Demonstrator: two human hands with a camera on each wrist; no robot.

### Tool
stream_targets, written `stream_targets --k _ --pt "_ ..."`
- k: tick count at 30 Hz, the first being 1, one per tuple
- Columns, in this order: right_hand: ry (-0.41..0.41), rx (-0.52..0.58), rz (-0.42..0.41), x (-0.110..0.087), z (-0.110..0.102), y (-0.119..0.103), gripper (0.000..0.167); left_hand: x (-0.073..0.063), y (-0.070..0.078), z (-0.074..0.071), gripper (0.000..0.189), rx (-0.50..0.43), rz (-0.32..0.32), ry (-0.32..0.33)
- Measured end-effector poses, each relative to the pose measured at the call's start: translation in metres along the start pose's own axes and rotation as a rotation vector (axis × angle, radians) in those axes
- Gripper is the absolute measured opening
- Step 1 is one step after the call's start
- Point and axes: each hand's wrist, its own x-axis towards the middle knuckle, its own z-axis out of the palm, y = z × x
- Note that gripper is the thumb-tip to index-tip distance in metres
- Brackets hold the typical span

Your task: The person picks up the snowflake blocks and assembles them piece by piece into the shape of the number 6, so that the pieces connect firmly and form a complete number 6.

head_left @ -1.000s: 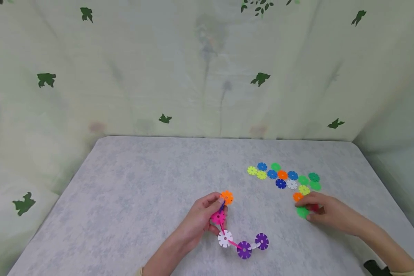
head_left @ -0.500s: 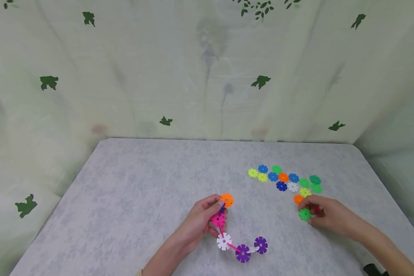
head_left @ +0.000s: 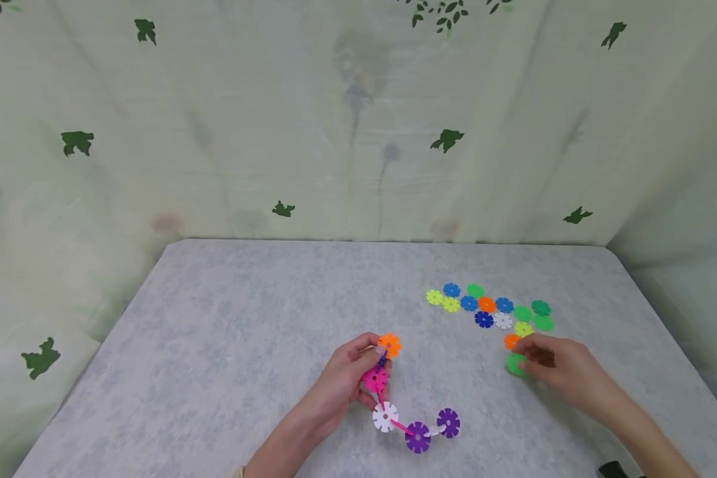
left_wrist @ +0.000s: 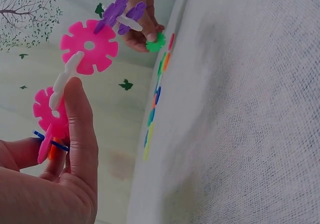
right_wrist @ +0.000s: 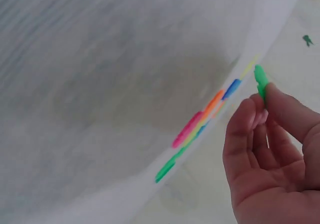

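My left hand (head_left: 346, 378) grips the upper end of a chain of notched plastic snowflake discs. At its top is an orange disc (head_left: 390, 345), then a blue one edge-on, a pink disc (head_left: 374, 380) and a white disc (head_left: 385, 417). Two purple discs (head_left: 417, 437) hang at the free end, joined by a white one. To the right, my right hand (head_left: 564, 372) pinches a green snowflake disc (right_wrist: 260, 80) between thumb and fingers. In the right wrist view that disc stands apart from the row of loose discs.
Loose blue, yellow, green, orange and white discs (head_left: 503, 320) lie in a cluster at the table's right. A pink disc (right_wrist: 187, 129) lies among them, hidden by my right hand in the head view. Behind the grey table (head_left: 245, 299) hangs a printed curtain (head_left: 311, 119).
My right hand keeps its pinch on the green disc, which tilts and shifts slightly left. The pink disc behind that hand has become covered. My left hand and the chain barely move.
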Motion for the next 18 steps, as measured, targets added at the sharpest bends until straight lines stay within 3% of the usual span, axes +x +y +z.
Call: stream_targets --k 9,18 --pt "0.202 0.161 -0.007 -0.010 0.008 -0.034 0.022 -0.001 0.000 -0.001 0.035 0.025 0.004 0.010" --pt "0.210 0.396 -0.015 -0.020 0.019 -0.069 0.021 -0.001 0.000 0.001 0.034 0.042 0.000 0.023"
